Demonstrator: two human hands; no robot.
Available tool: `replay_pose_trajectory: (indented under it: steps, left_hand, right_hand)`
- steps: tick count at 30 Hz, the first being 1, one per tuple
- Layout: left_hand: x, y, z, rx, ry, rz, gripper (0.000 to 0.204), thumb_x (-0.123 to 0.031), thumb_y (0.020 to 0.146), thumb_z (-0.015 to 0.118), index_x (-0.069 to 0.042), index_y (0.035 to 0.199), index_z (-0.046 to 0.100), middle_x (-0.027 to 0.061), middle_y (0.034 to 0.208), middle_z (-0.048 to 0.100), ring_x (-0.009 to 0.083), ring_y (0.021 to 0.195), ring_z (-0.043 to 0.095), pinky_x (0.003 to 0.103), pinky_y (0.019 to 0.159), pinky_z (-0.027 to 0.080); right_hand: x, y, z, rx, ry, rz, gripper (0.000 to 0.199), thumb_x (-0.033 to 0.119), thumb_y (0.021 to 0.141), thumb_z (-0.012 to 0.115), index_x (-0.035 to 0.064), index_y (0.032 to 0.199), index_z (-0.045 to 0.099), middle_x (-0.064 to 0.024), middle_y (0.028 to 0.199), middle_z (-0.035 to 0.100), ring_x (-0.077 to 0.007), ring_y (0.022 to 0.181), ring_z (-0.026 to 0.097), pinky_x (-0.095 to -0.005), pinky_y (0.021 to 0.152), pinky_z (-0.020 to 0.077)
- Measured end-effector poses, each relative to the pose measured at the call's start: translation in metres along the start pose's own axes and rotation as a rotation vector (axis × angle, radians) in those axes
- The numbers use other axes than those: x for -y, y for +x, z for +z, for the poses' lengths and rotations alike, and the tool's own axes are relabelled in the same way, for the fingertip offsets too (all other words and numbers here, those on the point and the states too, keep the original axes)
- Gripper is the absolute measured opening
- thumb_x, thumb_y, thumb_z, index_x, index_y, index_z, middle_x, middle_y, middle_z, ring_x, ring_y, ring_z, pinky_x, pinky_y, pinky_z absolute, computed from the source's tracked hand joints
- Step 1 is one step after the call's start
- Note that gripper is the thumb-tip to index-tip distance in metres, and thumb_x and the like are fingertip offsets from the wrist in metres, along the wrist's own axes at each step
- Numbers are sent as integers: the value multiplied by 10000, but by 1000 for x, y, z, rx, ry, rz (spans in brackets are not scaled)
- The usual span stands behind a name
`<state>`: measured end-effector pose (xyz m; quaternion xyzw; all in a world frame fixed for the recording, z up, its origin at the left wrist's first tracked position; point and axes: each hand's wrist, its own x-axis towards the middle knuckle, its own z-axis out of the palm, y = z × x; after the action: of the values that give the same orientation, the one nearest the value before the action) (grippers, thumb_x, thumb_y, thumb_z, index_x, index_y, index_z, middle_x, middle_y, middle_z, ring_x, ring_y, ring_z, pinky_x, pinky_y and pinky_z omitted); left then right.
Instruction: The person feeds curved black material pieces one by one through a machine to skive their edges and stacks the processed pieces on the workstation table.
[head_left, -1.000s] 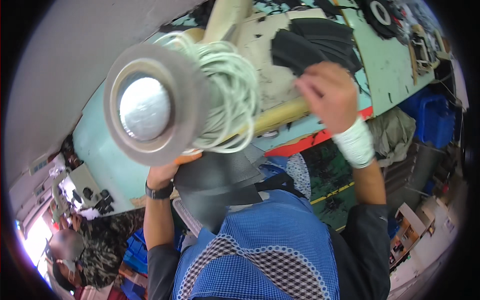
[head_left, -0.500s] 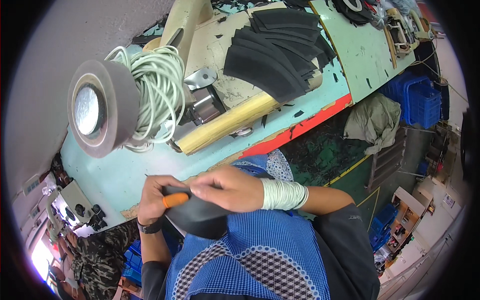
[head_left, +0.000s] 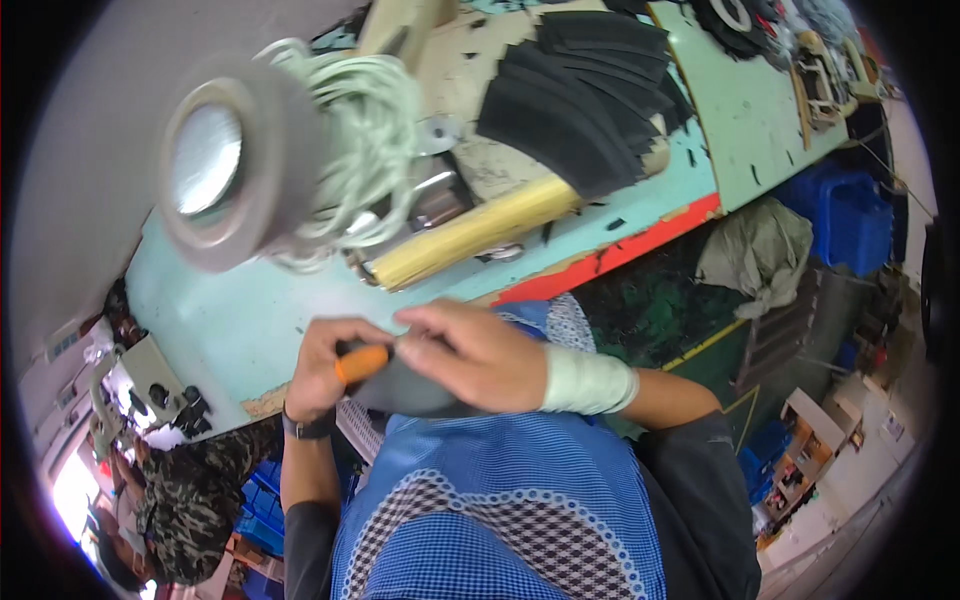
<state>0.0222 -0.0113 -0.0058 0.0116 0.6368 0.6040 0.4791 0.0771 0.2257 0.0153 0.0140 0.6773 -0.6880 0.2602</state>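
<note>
My left hand point(head_left: 322, 362) grips an orange-handled tool point(head_left: 362, 362) just below the front edge of the pale green workbench point(head_left: 240, 320). My right hand point(head_left: 475, 355), its wrist wrapped in white bandage, lies over a dark grey piece of material point(head_left: 410, 395) held against my blue checked apron point(head_left: 500, 510), its fingertips touching the tool's end. A stack of black curved cut pieces point(head_left: 580, 100) lies further up on the bench, out of reach of both hands.
A grey lamp head point(head_left: 225, 165) with a coil of pale cord point(head_left: 365, 150) hangs over the bench. A yellow bar point(head_left: 475, 230) lies across it. Blue crates point(head_left: 850, 205) and a grey cloth point(head_left: 760, 250) are at right. Another person in camouflage clothing point(head_left: 185, 505) is at lower left.
My right hand came down from the black pieces on the bench to the dark material at my apron. My left hand took the orange-handled tool. The view tilted downward.
</note>
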Motion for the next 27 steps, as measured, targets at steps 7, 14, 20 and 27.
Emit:
replay_pose_trajectory:
  steps: [7,14,20,27]
  left_hand:
    - [-22,58,-54,-22,137,-59,226,-146,894,665,24,1040,693,12,853,687,49,716,596,200,605,475]
    - [-18,65,-75,-41,435,275,398,-95,848,715,-28,1231,627,137,1212,651,195,1091,604,332,938,496]
    - [-3,55,-82,-154,173,281,403,-106,821,747,-32,1204,642,122,1166,670,184,1045,624,330,906,511]
    - [5,65,-76,-120,336,379,416,-173,839,744,-22,1211,636,132,1167,667,199,1043,629,341,907,508]
  right_hand:
    - [-2,14,-93,-313,-396,-138,258,96,848,671,-34,1069,641,-160,918,663,-251,812,673,-328,755,541]
    - [-3,58,-105,-253,-857,-429,412,122,778,713,2,1157,608,-154,945,648,-334,880,616,-405,790,503]
    - [11,34,-143,-41,-650,-264,151,115,775,726,-11,854,697,-148,754,662,-324,753,622,-387,691,505]
    - [8,56,-117,-50,-884,-502,105,132,787,716,54,857,707,-116,961,622,-312,969,564,-399,831,463]
